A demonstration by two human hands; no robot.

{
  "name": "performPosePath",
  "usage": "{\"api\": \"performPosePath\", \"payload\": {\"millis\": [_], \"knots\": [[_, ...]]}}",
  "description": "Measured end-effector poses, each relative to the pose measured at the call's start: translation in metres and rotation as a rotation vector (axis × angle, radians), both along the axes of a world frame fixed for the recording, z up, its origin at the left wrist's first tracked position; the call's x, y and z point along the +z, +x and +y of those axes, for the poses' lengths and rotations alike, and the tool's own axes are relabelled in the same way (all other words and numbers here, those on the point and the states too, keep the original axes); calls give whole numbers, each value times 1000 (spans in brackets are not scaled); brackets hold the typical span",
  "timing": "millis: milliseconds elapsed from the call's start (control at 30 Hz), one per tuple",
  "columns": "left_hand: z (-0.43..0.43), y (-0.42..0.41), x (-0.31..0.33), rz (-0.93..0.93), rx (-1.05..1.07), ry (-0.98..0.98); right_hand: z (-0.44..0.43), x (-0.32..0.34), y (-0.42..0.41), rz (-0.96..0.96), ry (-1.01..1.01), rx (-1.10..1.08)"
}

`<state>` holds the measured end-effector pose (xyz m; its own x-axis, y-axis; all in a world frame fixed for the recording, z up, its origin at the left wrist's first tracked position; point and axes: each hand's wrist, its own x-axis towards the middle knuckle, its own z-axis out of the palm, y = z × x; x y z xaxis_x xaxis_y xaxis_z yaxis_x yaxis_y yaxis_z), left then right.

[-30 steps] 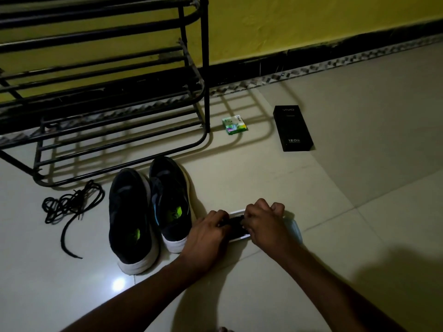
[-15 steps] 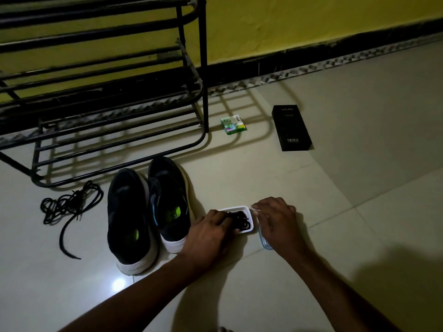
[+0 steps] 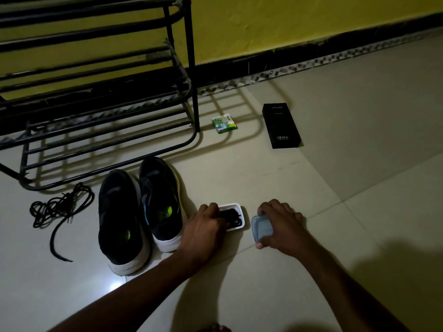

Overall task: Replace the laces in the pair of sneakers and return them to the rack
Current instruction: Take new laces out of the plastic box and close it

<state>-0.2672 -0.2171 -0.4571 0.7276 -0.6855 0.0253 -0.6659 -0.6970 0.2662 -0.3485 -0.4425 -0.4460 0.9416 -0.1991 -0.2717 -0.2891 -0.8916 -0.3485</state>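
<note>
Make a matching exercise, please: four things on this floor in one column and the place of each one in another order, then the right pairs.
Things:
1. loose black lace
2. blue lid
3. white container
4. black box

Places:
A. held by the right hand
B. touched by the left hand
C. left of the sneakers
D. lying apart, toward the wall

Pairs: 1-C, 2-A, 3-B, 4-D
</note>
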Motion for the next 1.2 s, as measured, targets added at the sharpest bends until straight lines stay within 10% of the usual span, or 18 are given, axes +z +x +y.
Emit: {"api": "performPosePath", "payload": {"millis": [233, 467, 1200], "knots": [[-7, 8, -1, 156, 111, 12, 6, 6, 13, -221, -80, -19], [-12, 0, -6, 357, 443, -464, 37, 7, 24, -591, -99, -23], [-5, 1, 0, 273, 508, -415, 43, -1, 15, -298, 446, 80]]}}
